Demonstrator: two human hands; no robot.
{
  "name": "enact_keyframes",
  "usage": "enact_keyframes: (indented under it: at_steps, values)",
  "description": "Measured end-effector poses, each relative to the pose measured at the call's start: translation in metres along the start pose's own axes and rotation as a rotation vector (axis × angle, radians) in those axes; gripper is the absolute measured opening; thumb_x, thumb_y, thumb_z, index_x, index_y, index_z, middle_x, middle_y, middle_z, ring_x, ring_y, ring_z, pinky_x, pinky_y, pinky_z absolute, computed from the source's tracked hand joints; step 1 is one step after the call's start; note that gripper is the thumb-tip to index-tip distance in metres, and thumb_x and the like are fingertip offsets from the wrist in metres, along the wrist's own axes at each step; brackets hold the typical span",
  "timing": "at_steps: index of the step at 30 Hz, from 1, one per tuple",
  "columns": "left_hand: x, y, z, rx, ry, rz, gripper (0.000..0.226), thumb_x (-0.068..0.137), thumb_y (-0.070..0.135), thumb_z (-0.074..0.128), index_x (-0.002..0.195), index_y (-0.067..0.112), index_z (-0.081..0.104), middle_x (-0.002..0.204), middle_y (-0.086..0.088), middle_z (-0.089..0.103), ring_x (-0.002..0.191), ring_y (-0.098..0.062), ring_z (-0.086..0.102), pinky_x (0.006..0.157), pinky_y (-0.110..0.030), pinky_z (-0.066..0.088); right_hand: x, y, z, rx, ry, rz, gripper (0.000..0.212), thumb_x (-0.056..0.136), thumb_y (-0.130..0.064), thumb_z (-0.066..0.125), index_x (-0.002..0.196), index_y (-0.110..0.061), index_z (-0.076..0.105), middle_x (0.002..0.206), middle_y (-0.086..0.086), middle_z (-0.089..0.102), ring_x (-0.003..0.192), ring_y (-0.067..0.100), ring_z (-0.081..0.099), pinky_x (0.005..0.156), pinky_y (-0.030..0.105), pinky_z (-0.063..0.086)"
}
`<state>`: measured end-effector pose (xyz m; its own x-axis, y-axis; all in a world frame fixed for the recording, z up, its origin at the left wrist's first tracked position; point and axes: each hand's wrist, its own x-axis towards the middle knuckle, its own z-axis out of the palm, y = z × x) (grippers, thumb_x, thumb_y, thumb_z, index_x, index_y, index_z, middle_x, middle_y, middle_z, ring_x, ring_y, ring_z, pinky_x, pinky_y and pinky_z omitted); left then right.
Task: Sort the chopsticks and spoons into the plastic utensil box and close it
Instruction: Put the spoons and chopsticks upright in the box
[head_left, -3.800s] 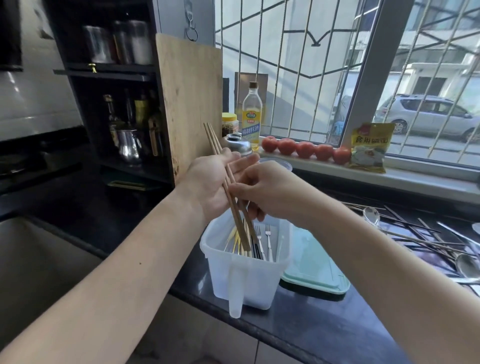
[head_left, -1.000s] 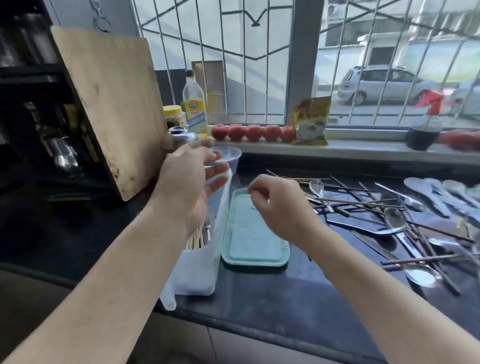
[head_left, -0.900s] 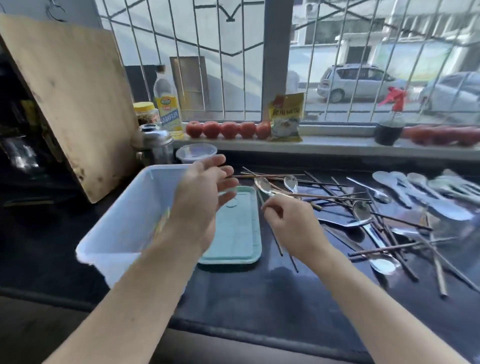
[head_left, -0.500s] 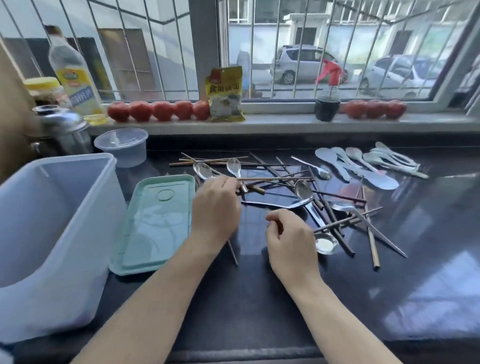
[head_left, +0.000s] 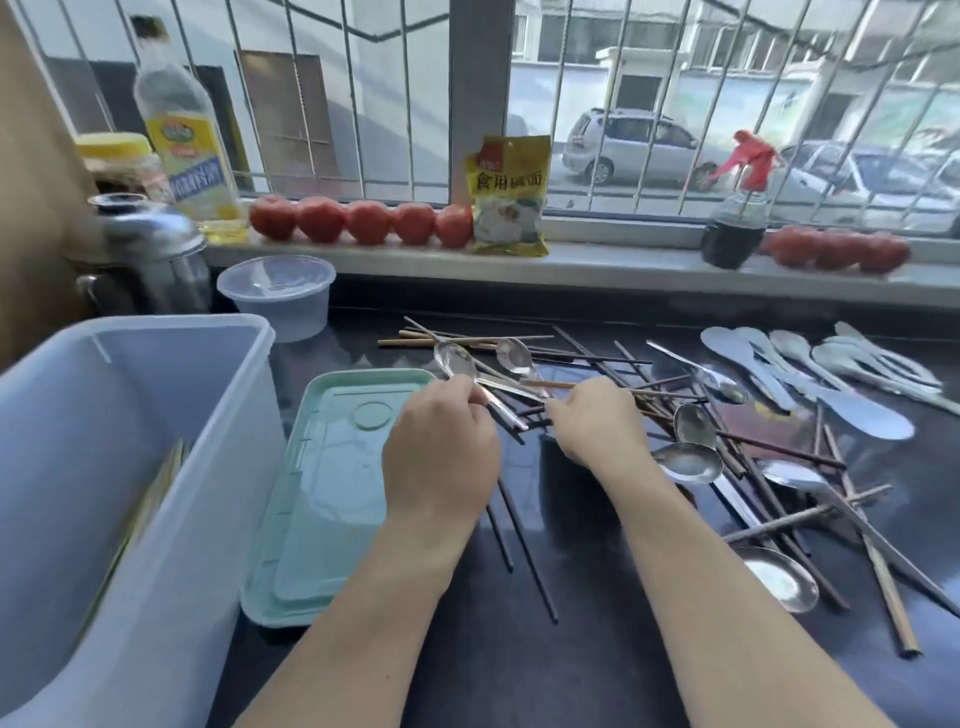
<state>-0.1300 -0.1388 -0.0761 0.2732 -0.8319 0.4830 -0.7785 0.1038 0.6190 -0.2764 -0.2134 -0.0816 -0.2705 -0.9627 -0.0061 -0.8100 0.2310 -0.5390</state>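
A translucent white utensil box (head_left: 156, 395) stands at the left with wooden chopsticks inside, and its pale green lid (head_left: 322, 499) lies flat beside it. Dark and wooden chopsticks (head_left: 779, 519) and metal spoons (head_left: 688, 462) lie in a crossed heap on the black counter. My left hand (head_left: 441, 457) curls round a pair of dark chopsticks (head_left: 519, 551) at the heap's left edge, next to a metal spoon (head_left: 457, 361). My right hand (head_left: 597, 426) pinches a chopstick just right of it. What the fingertips hold is partly hidden.
White plastic spoons (head_left: 831, 379) lie at the far right. A clear tub (head_left: 278, 296), a steel pot (head_left: 150, 249), an oil bottle (head_left: 182, 140), tomatoes (head_left: 363, 221), a yellow packet (head_left: 509, 197) and a dark spray bottle (head_left: 732, 228) line the back and sill.
Both hands left the box, where chopsticks went in, and moved right to the heap. In the last half second they reached further in and closed on chopsticks.
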Motion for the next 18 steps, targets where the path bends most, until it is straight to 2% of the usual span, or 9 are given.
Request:
enact_keyframes:
  at_steps: [2, 4, 5, 7, 10, 12, 14, 16, 18]
  values:
    - [0.001, 0.0, 0.001, -0.046, -0.017, -0.027, 0.024, 0.093, 0.01, 0.047, 0.091, 0.017, 0.069, 0.087, 0.001, 0.067, 0.084, -0.022, 0.057, 0.071, -0.037, 0.046, 0.0, 0.002, -0.008, 0.298, -0.011, 0.038, 0.031, 0.091, -0.029, 0.06, 0.068, -0.008, 0.065, 0.066, 0.005, 0.066, 0.063, 0.024, 0.061, 0.051, 0.026, 0.042]
    - [0.001, -0.001, 0.0, -0.204, -0.053, -0.15, 0.025, 0.093, 0.009, 0.048, 0.091, 0.02, 0.07, 0.082, 0.004, 0.069, 0.079, -0.018, 0.061, 0.069, -0.034, 0.048, -0.011, 0.004, -0.016, 0.725, -0.137, 0.101, 0.032, 0.097, -0.022, 0.059, 0.069, -0.009, 0.066, 0.055, 0.0, 0.059, 0.044, 0.013, 0.044, 0.039, 0.02, 0.032]
    - [0.002, -0.001, 0.0, -0.323, -0.07, -0.238, 0.026, 0.094, 0.008, 0.049, 0.091, 0.021, 0.071, 0.082, 0.005, 0.07, 0.079, -0.016, 0.064, 0.07, -0.032, 0.051, -0.019, 0.004, -0.02, 0.878, -0.223, 0.118, 0.031, 0.1, -0.022, 0.057, 0.075, -0.007, 0.066, 0.055, 0.0, 0.055, 0.041, 0.01, 0.037, 0.036, 0.019, 0.027]
    - [0.006, 0.002, 0.0, -0.593, -0.094, -0.422, 0.027, 0.096, 0.005, 0.047, 0.096, 0.017, 0.071, 0.086, 0.002, 0.072, 0.079, -0.016, 0.067, 0.074, -0.032, 0.056, -0.032, 0.002, -0.024, 1.013, -0.364, 0.114, 0.03, 0.104, -0.025, 0.053, 0.083, -0.006, 0.065, 0.058, 0.0, 0.052, 0.041, 0.007, 0.035, 0.035, 0.017, 0.025]
    - [0.009, 0.007, -0.002, -0.946, -0.15, -0.615, 0.023, 0.103, 0.006, 0.045, 0.103, 0.006, 0.068, 0.093, -0.01, 0.072, 0.08, -0.019, 0.067, 0.078, -0.034, 0.058, -0.043, -0.005, -0.024, 1.065, -0.493, 0.07, 0.03, 0.105, -0.025, 0.052, 0.086, -0.005, 0.063, 0.059, -0.001, 0.051, 0.04, 0.005, 0.036, 0.036, 0.016, 0.029]
    - [0.01, 0.01, -0.005, -1.136, -0.205, -0.626, 0.027, 0.107, 0.015, 0.044, 0.1, 0.005, 0.068, 0.095, -0.014, 0.074, 0.085, -0.023, 0.069, 0.085, -0.04, 0.058, -0.051, -0.012, -0.021, 1.052, -0.558, 0.022, 0.03, 0.106, -0.025, 0.05, 0.087, -0.005, 0.062, 0.059, -0.001, 0.049, 0.041, 0.006, 0.035, 0.038, 0.016, 0.03]
    - [0.01, 0.011, -0.008, -1.29, -0.24, -0.626, 0.028, 0.109, 0.019, 0.043, 0.102, 0.005, 0.066, 0.101, -0.015, 0.076, 0.09, -0.026, 0.072, 0.086, -0.043, 0.056, -0.06, -0.019, -0.017, 0.968, -0.585, -0.041, 0.03, 0.106, -0.025, 0.048, 0.087, -0.007, 0.061, 0.058, 0.0, 0.05, 0.04, 0.007, 0.036, 0.039, 0.017, 0.03]
    - [0.012, 0.009, -0.009, -1.359, -0.225, -0.655, 0.024, 0.109, 0.018, 0.042, 0.113, 0.004, 0.061, 0.108, -0.015, 0.076, 0.099, -0.03, 0.074, 0.077, -0.041, 0.058, -0.069, -0.026, -0.012, 0.814, -0.512, -0.136, 0.036, 0.107, -0.025, 0.047, 0.079, -0.008, 0.061, 0.055, 0.003, 0.054, 0.039, 0.01, 0.04, 0.04, 0.022, 0.034]
    - [0.013, 0.007, -0.01, -1.396, -0.202, -0.691, 0.027, 0.11, 0.016, 0.04, 0.119, 0.001, 0.06, 0.112, -0.016, 0.075, 0.103, -0.034, 0.073, 0.061, -0.036, 0.055, -0.075, -0.031, -0.003, 0.681, -0.293, -0.255, 0.045, 0.106, -0.027, 0.046, 0.067, -0.012, 0.062, 0.055, 0.004, 0.061, 0.04, 0.014, 0.048, 0.046, 0.031, 0.042]
